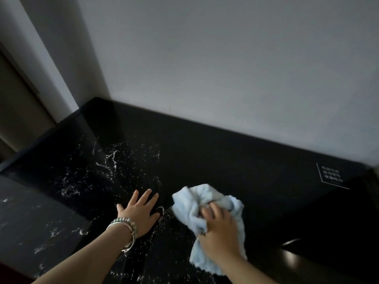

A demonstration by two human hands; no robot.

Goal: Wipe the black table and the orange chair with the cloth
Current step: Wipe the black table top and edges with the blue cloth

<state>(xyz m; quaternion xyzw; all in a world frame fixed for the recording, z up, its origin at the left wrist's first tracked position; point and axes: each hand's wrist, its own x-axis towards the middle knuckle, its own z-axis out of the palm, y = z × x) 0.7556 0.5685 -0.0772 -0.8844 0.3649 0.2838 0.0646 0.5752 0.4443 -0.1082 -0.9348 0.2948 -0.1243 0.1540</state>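
Observation:
The glossy black table [205, 144] with white marbling fills the lower half of the head view and runs up to a pale wall. My right hand [220, 232] presses a crumpled light blue cloth [196, 199] onto the tabletop near the front, fingers closed into its folds. Just left of the cloth, my left hand [139, 212] lies flat on the table with its fingers spread, holding nothing; beaded bracelets ring that wrist. No orange chair is in view.
A grey-white wall [225, 68] borders the table's far edge and meets a corner post at the left. A small black card with white text [331, 175] lies at the table's right end. The table's left edge drops off near a dark doorway.

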